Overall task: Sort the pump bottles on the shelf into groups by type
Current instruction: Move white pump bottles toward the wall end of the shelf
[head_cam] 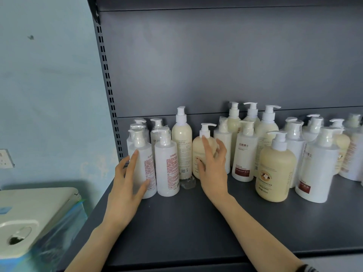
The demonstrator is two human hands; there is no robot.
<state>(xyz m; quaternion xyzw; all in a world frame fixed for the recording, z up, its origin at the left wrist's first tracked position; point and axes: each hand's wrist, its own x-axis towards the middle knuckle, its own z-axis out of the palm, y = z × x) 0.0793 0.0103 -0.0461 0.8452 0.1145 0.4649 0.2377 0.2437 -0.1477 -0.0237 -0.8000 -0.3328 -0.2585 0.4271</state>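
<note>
I log a left cluster (167, 163) of bottles at the left end of the shelf (176, 222), and a larger right cluster (275, 167) spread rightward. Between them stands one middle bottle (197, 152), with the right hand (213, 165) in front of it. The left hand (125, 185) rests against the left cluster's front bottle (145, 158).

1. Five slim white pump bottles (167, 165) in clear wrap are counted at the left.
2. Four tall cream pump bottles (181, 142) are seen.
3. Two squat round cream bottles (275, 169) are plainly counted.
4. Two white bottles with dark red labels (244, 154) are made out; those crowded at the right rear cannot be counted.
5. One wall socket (5, 159) is seen.
</note>
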